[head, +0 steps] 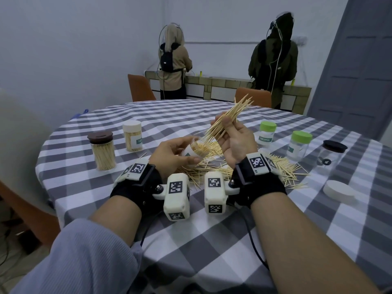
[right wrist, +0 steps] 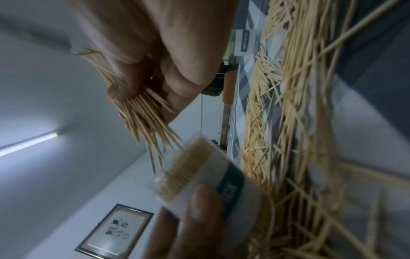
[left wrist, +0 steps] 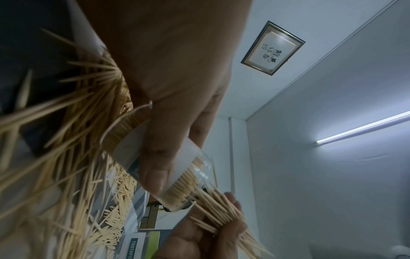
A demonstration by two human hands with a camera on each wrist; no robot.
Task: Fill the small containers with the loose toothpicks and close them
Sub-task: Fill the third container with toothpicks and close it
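Two hands at work over a checked table, one with an open container, one with a bundle of toothpicks.

An open container (head: 196, 150), tilted with its mouth toward the right and already largely packed with toothpicks, is gripped by the left hand (head: 172, 154), fingers and thumb curled round its labelled wall. A bundle of toothpicks (head: 228, 121) is pinched in the right hand (head: 233, 141), its lower tips held at the container's mouth; whether any tips are already inside cannot be told from the blurred wrist views. A loose pile of toothpicks (head: 284, 168) is spread on the tablecloth (head: 212, 240) beneath and to the right of both hands. Two filled, lidded jars (head: 103, 151) are stood at the left, two green-lidded containers (head: 266, 133) and a dark-lidded jar (head: 331, 154) at the right, and a white lid (head: 339, 191) is lying apart near the table edge.
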